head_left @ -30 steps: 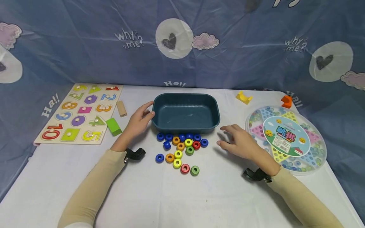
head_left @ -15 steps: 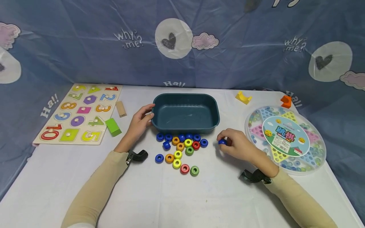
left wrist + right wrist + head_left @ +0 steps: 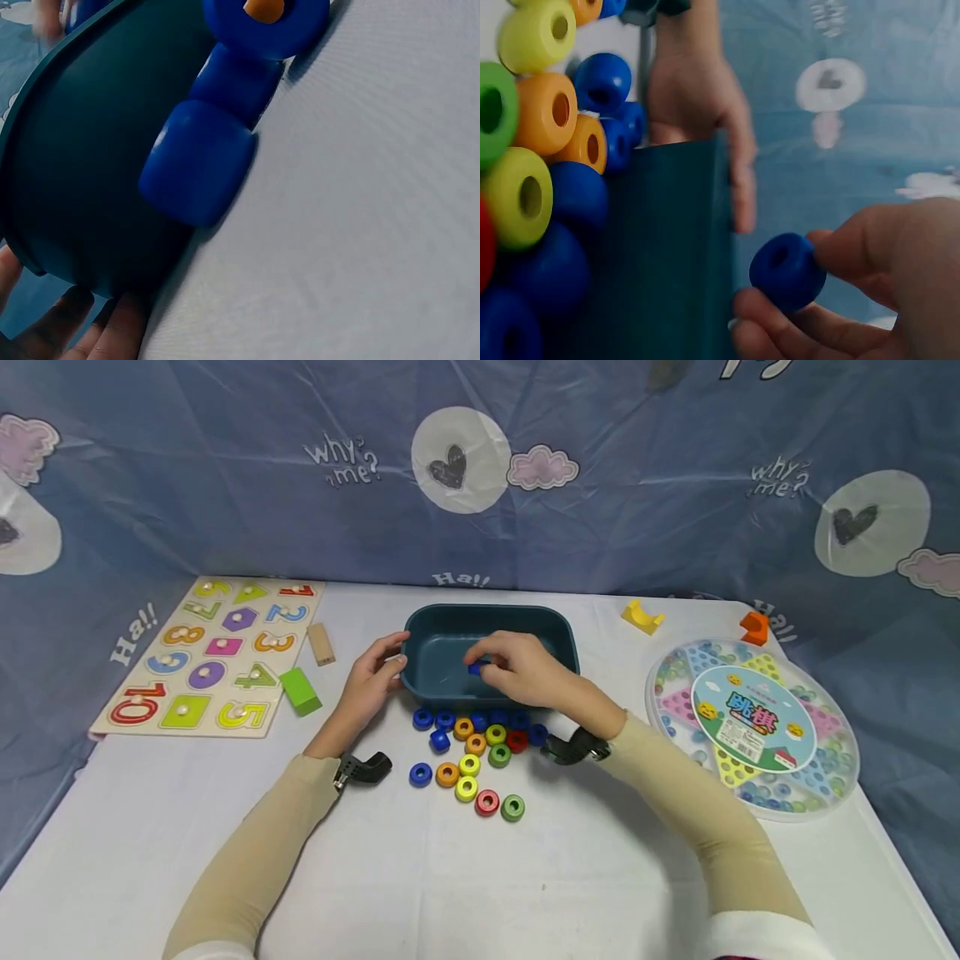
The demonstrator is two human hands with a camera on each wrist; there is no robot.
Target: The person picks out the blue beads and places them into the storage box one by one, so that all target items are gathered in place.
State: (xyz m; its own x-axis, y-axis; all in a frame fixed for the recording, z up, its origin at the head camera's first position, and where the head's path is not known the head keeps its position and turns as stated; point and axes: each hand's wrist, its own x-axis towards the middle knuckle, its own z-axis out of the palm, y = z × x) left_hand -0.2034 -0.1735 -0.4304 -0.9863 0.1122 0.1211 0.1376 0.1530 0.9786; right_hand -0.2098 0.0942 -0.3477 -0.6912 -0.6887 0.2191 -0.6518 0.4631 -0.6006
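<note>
My right hand [image 3: 517,668] is over the dark teal plastic basin [image 3: 555,625], pinching a blue bead [image 3: 477,667] between thumb and fingers. In the right wrist view that bead [image 3: 786,271] shows its hole, and the basin's wall [image 3: 667,247] stands beside it. At the basin's left end my left hand [image 3: 367,681] rests its fingers and thumb against the rim and outer wall. Loose blue, orange, yellow, red and green beads, such as a red bead [image 3: 487,802] and a green bead [image 3: 513,807], lie in front of the basin.
On the left lie a number puzzle board [image 3: 206,647], a green block [image 3: 301,692] and a small wooden block [image 3: 320,644]. A round, clear Chinese checkers case [image 3: 828,693] is at right. Behind it sit a yellow curved block [image 3: 642,617] and an orange block [image 3: 754,627].
The right hand took hold of a blue bead at the right of the pile, then carried it leftward over the basin. The left hand stays at the basin's left end.
</note>
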